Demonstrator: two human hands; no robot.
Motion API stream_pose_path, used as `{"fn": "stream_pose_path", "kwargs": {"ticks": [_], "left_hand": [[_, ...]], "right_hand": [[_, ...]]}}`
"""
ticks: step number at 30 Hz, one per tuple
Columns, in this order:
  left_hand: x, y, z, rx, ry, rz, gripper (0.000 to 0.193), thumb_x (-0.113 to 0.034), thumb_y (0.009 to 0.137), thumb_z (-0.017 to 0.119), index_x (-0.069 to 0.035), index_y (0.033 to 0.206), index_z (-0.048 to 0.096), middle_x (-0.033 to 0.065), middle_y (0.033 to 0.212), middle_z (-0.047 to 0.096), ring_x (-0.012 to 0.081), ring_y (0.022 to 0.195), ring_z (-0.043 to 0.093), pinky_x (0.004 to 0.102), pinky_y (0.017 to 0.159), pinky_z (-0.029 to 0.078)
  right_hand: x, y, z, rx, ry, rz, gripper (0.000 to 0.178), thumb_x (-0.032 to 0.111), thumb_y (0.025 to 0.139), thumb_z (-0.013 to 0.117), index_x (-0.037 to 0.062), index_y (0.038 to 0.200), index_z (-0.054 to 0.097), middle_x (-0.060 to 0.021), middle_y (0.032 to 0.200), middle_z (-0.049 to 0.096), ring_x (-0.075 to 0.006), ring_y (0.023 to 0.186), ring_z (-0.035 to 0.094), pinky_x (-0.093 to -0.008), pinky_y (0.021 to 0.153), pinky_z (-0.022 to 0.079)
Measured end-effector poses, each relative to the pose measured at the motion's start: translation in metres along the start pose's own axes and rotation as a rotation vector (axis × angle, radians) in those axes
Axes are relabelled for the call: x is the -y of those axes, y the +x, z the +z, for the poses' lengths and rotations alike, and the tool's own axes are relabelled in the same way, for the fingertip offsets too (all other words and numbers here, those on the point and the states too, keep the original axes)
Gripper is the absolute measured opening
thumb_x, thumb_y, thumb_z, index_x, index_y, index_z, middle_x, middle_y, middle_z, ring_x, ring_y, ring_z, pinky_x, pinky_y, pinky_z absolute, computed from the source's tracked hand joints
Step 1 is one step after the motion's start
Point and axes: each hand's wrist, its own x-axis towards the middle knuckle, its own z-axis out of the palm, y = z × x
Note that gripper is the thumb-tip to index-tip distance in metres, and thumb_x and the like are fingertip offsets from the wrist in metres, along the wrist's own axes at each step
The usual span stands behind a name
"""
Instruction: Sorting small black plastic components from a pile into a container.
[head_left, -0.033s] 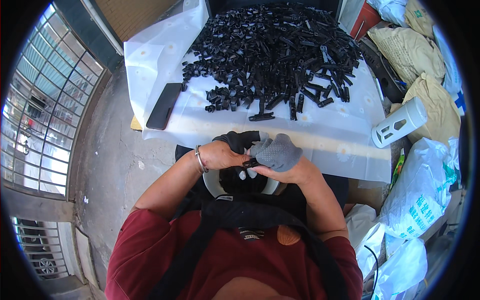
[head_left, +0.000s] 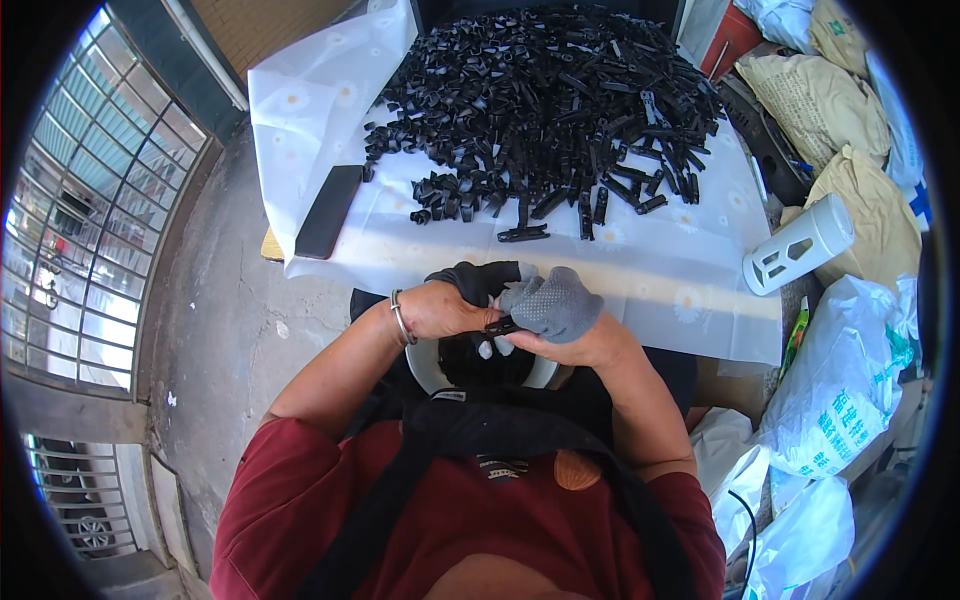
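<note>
Over my lap, both hands meet on a small black plastic clip [head_left: 499, 326], pinched between the fingers. My left hand [head_left: 452, 303] has a dark glove over part of it and a silver bracelet at the wrist. A grey dotted glove covers much of my right hand [head_left: 556, 312], and its thumb side presses against the clip. White fingertip coverings show under the clip. Just below the hands sits a white basin [head_left: 424, 368] with dark contents I cannot make out singly. Beyond, a big heap of black plastic pieces [head_left: 540, 100] covers the back of the table.
A flowered white plastic cover [head_left: 690, 270] lies over the table. On its left rests a dark phone [head_left: 329, 212]; at the right edge leans a white cut-out cylinder [head_left: 800, 245]. Stuffed sacks [head_left: 815, 105] and plastic bags [head_left: 835, 385] crowd the right side. A barred window [head_left: 90, 200] stands at left.
</note>
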Motion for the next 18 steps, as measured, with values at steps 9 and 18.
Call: {"fn": "stream_pose_path", "kwargs": {"ticks": [9, 18], "left_hand": [[0.003, 0.003, 0.021, -0.525, 0.288, 0.091, 0.040, -0.033, 0.094, 0.037, 0.000, 0.085, 0.057, 0.0049, 0.059, 0.050, 0.0137, 0.055, 0.046, 0.0289, 0.054, 0.040], [-0.006, -0.001, 0.015, -0.511, 0.019, -0.051, 0.042, -0.037, 0.092, 0.039, -0.001, 0.080, 0.057, 0.0016, 0.058, 0.051, 0.0094, 0.050, 0.046, 0.0254, 0.047, 0.039]], "right_hand": [[0.012, 0.013, 0.008, -0.379, -0.105, 0.056, 0.024, 0.023, 0.073, 0.064, 0.0058, 0.090, 0.059, -0.0084, 0.083, 0.059, -0.0278, 0.072, 0.055, -0.0393, 0.067, 0.040], [0.018, 0.003, -0.014, -0.277, -0.235, 0.179, 0.025, 0.029, 0.082, 0.054, 0.0049, 0.085, 0.060, -0.0112, 0.077, 0.059, -0.0295, 0.072, 0.055, -0.0390, 0.063, 0.041]]}}
